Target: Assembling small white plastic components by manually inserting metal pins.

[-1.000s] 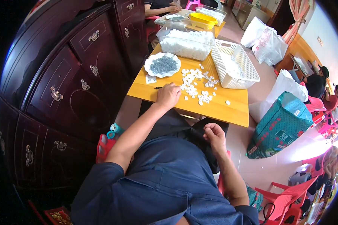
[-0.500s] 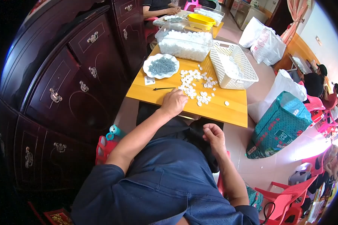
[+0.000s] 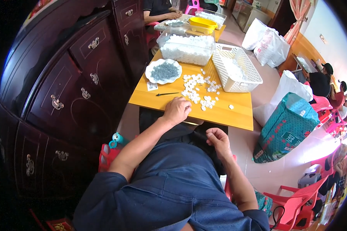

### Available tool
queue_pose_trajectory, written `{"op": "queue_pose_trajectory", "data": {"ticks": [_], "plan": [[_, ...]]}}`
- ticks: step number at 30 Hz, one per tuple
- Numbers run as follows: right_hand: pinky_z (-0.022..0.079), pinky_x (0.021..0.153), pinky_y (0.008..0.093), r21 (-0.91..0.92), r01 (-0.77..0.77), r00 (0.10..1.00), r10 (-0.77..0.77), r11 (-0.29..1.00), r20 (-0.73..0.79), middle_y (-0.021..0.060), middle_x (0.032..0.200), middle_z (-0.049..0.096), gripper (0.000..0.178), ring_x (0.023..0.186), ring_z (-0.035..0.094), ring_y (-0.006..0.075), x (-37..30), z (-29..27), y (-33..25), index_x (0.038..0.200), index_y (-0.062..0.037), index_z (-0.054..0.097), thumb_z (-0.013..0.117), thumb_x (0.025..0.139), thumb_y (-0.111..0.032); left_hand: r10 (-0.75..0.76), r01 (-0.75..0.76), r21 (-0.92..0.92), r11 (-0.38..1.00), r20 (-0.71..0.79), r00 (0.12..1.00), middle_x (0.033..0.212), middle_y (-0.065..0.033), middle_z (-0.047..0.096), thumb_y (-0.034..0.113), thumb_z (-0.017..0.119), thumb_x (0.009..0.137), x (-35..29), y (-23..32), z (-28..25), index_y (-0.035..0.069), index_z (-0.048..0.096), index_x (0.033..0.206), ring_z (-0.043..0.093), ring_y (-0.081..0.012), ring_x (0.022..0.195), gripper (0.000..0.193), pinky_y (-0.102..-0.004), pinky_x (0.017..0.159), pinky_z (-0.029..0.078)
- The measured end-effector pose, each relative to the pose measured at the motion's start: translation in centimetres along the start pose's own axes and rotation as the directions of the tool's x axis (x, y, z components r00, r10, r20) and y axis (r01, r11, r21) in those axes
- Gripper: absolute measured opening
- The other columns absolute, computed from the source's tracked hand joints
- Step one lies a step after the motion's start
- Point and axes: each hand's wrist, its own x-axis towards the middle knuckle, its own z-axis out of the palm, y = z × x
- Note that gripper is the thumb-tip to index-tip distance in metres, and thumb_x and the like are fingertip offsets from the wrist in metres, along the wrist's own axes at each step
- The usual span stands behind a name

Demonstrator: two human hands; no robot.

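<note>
My left hand [image 3: 177,110] rests at the near edge of the yellow table [image 3: 235,115], its fingers curled; what they hold, if anything, is hidden. Just beyond it lie loose small white plastic pieces [image 3: 189,93] in a spread heap. A thin black tool [image 3: 167,94] lies left of the heap. My right hand [image 3: 218,140] hangs over my lap, off the table edge, thumb and fingers closed together; I cannot make out anything between them. A scalloped white plate [image 3: 147,72] holds many small grey pieces [image 3: 164,71].
At the table's back stands a clear bin [image 3: 162,48] full of white pieces; a white perforated basket [image 3: 235,85] stands right of it. Dark cabinets [image 3: 92,73] line the left. A teal bag [image 3: 283,129] stands on the floor at right. Another person's hands [image 3: 175,14] work at a farther table.
My left hand has drawn back a little from the white pieces toward the table's near edge. My right hand stays almost in place. The view has shifted slightly.
</note>
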Motion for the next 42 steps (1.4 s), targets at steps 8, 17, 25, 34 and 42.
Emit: {"op": "queue_pose_trajectory", "data": {"ticks": [8,17,25,34,42], "plan": [[0.046,0.065,0.0210,-0.014,-0.016,1.000,0.016,1.000,-0.002,-0.0034,0.085,0.064,0.010,0.070,0.058,0.0065,-0.3,0.3,-0.7,0.106,-0.0061,0.066,0.063,0.097,-0.009,-0.058,0.058,0.000,0.998,-0.005,0.998,0.085,-0.0102,0.066,0.016,0.075,0.079,0.1,-0.1,0.4,0.007,0.070,0.082,0.064,-0.0315,0.088,0.011,-0.0432,0.079,0.051],[0.047,0.064,0.0208,0.003,-0.010,1.000,0.010,1.000,-0.010,-0.0030,0.084,0.065,0.013,0.070,0.059,0.0071,0.1,0.1,0.0,0.106,-0.0069,0.065,0.067,0.094,-0.007,-0.056,0.055,-0.012,0.998,-0.052,0.997,0.088,-0.0128,0.064,0.020,0.077,0.077,-0.2,-0.7,0.6,0.007,0.068,0.086,0.062,-0.0340,0.091,0.018,-0.0449,0.080,0.051],[0.046,0.064,0.0204,0.010,-0.003,1.000,0.003,1.000,-0.008,-0.0035,0.083,0.064,0.013,0.068,0.058,0.0065,0.1,0.2,-0.1,0.106,-0.0073,0.065,0.067,0.093,-0.007,-0.011,0.015,0.041,0.999,-0.095,0.995,0.084,-0.0127,0.063,0.019,0.078,0.077,-0.7,-1.1,0.4,0.005,0.066,0.083,0.062,-0.0343,0.086,0.020,-0.0451,0.078,0.050],[0.048,0.066,0.0205,0.011,0.026,0.999,-0.026,1.000,0.020,-0.0033,0.083,0.065,0.012,0.070,0.059,0.0059,-0.2,0.2,-0.4,0.105,-0.0076,0.066,0.068,0.094,-0.008,0.090,-0.091,-0.004,0.996,-0.153,0.984,0.081,-0.0128,0.065,0.014,0.073,0.081,-0.5,-1.9,0.6,0.004,0.070,0.082,0.064,-0.0337,0.083,0.011,-0.0440,0.078,0.051],[0.047,0.065,0.0206,0.008,0.046,0.999,-0.046,0.999,0.016,-0.0025,0.082,0.066,0.014,0.069,0.058,0.0065,-0.2,0.5,-0.4,0.105,-0.0049,0.067,0.068,0.091,-0.002,-0.088,0.090,0.037,0.995,-0.045,0.995,0.084,-0.0122,0.068,0.013,0.074,0.080,-0.1,-1.8,-0.3,0.003,0.070,0.083,0.066,-0.0322,0.086,0.011,-0.0430,0.077,0.052]]}}
